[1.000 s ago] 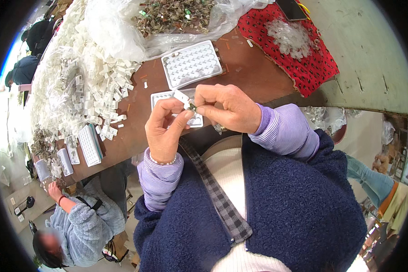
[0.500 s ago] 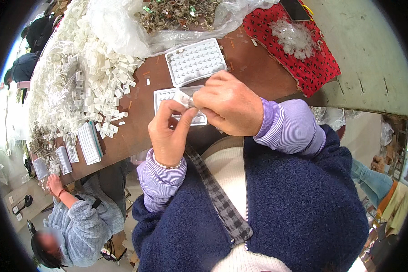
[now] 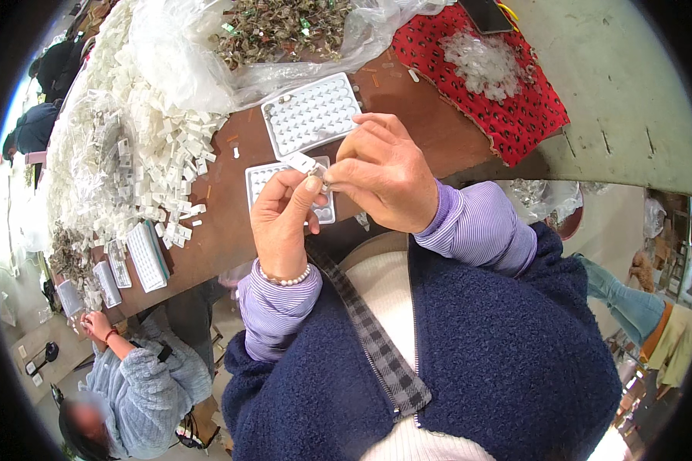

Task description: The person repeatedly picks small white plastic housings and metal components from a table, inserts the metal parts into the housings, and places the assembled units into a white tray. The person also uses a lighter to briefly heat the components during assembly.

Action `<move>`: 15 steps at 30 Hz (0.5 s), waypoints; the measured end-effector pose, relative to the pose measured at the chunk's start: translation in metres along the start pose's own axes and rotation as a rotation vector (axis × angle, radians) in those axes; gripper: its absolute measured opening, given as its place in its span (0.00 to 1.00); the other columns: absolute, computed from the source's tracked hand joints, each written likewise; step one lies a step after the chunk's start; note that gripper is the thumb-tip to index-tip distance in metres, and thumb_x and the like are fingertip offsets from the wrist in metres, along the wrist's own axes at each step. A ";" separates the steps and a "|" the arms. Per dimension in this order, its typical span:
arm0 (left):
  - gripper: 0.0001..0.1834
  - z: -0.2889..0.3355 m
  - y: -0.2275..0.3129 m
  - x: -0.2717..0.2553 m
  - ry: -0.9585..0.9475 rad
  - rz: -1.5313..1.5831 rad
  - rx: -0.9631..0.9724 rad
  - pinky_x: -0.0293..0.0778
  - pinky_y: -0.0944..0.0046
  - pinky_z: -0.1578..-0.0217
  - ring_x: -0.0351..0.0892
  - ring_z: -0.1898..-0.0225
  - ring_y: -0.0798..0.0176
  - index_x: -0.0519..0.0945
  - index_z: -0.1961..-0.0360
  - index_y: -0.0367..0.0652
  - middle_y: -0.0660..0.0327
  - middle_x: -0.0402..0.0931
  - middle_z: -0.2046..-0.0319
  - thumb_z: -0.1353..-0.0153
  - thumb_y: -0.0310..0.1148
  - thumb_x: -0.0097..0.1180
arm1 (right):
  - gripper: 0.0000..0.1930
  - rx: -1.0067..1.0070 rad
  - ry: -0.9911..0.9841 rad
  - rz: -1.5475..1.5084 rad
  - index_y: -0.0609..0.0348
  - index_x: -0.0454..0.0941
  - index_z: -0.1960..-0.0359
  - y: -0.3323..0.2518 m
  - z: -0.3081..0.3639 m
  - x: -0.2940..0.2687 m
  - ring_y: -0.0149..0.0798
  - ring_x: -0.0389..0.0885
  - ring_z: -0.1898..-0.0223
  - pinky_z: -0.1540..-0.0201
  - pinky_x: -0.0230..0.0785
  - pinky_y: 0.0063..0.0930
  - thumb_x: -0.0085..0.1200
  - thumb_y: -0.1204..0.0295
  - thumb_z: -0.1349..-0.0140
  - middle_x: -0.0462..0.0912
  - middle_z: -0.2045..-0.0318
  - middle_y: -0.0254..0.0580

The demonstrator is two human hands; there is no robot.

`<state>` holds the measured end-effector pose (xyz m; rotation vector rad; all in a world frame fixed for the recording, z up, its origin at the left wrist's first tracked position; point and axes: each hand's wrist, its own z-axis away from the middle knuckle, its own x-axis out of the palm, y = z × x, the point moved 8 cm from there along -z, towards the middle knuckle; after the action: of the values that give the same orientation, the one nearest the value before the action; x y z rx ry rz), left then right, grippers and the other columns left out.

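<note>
Over the near white tray [image 3: 256,180], my two hands meet around a small white rectangular plastic piece [image 3: 302,162]. My left hand [image 3: 283,223] pinches its lower end between thumb and forefinger. Fingertips of my right hand [image 3: 388,173] close on the same end from the right; a tiny part between them is too small to make out. The near tray is partly covered by my hands. Just beyond it lies a second white tray [image 3: 311,115] with rows of moulded hollows and a few small metallic bits at its far left corner.
A big heap of white plastic pieces [image 3: 161,154] covers the table's left. Clear plastic sheeting [image 3: 184,65] holds small brownish metallic parts [image 3: 281,34]. Red patterned cloth [image 3: 507,127] carries translucent bits [image 3: 484,65] and a phone [image 3: 486,14]. Another person [image 3: 142,384] works at lower left.
The view has shifted slightly, so the table's things sit further left. My right hand's fingers have spread a little, and the white piece shows more clearly. The other person's hands have come together.
</note>
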<state>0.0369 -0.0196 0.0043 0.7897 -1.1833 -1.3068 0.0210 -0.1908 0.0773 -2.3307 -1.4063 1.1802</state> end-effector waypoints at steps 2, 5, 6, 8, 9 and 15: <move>0.08 0.000 -0.002 0.000 -0.011 0.016 -0.006 0.69 0.76 0.77 0.82 0.69 0.75 0.83 0.52 0.40 0.65 0.85 0.66 0.26 0.33 0.65 | 0.08 -0.048 -0.042 0.038 0.54 0.82 0.64 -0.004 -0.006 0.005 0.47 0.82 0.57 0.44 0.71 0.47 0.67 0.73 0.43 0.80 0.65 0.37; 0.11 -0.005 -0.002 -0.006 -0.037 0.160 -0.034 0.68 0.76 0.79 0.82 0.68 0.74 0.82 0.49 0.39 0.64 0.85 0.63 0.25 0.33 0.64 | 0.08 -0.050 -0.057 0.048 0.54 0.83 0.63 -0.004 -0.018 0.016 0.46 0.83 0.58 0.44 0.72 0.46 0.68 0.74 0.44 0.81 0.65 0.38; 0.11 -0.009 0.002 -0.015 -0.002 0.176 -0.001 0.68 0.76 0.79 0.83 0.68 0.74 0.82 0.48 0.38 0.63 0.86 0.61 0.25 0.33 0.64 | 0.09 -0.022 -0.050 0.017 0.54 0.84 0.62 0.000 -0.025 0.021 0.46 0.83 0.59 0.45 0.74 0.46 0.69 0.75 0.44 0.82 0.66 0.38; 0.12 -0.020 0.010 -0.034 0.075 0.217 0.045 0.69 0.77 0.79 0.83 0.68 0.74 0.82 0.46 0.38 0.60 0.88 0.59 0.24 0.34 0.62 | 0.09 0.120 -0.107 -0.038 0.54 0.87 0.57 0.023 -0.039 0.035 0.48 0.85 0.61 0.52 0.77 0.40 0.67 0.76 0.40 0.84 0.65 0.42; 0.14 -0.027 0.016 -0.043 0.080 0.252 0.076 0.71 0.76 0.78 0.83 0.67 0.74 0.82 0.43 0.37 0.55 0.89 0.54 0.22 0.34 0.59 | 0.08 0.149 -0.105 -0.035 0.55 0.88 0.57 0.038 -0.050 0.041 0.49 0.85 0.60 0.55 0.78 0.39 0.66 0.75 0.38 0.84 0.64 0.43; 0.15 -0.046 0.015 -0.064 0.117 0.393 0.089 0.77 0.75 0.75 0.85 0.65 0.73 0.80 0.41 0.38 0.51 0.89 0.51 0.20 0.36 0.56 | 0.04 0.150 -0.211 0.273 0.57 0.89 0.62 0.096 -0.084 0.081 0.50 0.86 0.61 0.58 0.80 0.42 0.62 0.75 0.35 0.82 0.66 0.43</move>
<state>0.0927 0.0365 -0.0060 0.6470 -1.2350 -0.8796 0.1635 -0.1572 0.0406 -2.4032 -1.0327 1.5872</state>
